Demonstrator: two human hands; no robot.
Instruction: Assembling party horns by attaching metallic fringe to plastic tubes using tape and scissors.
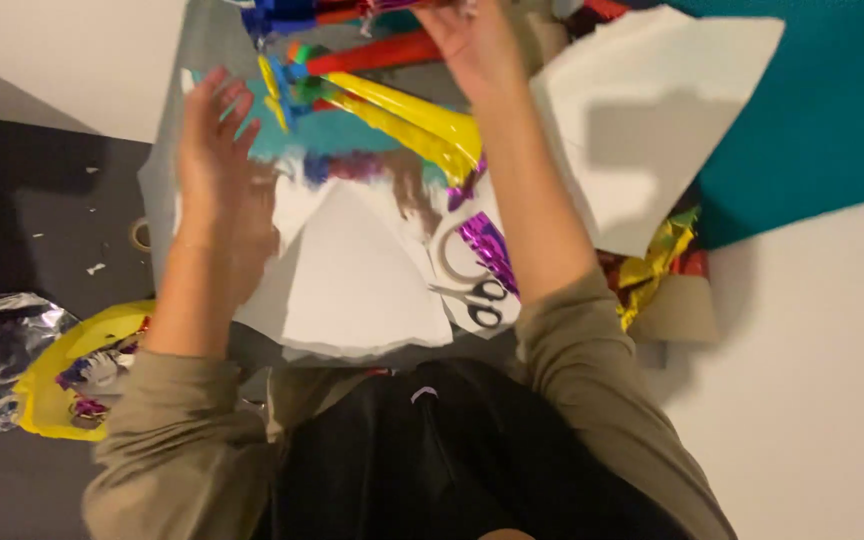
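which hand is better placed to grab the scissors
Right, probably: the scissors lie just beside the right forearm, though the right hand reaches far up. The left hand hovers farther away, over white paper.

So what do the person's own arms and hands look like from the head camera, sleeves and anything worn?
Both hands are bare: no gloves and no rings that I can make out. The left hand has a thin band or line at the wrist, too blurred to identify. The right hand shows nothing at the wrist. Both arms wear olive-khaki long sleeves pushed up toward the elbows, forearms uncovered.
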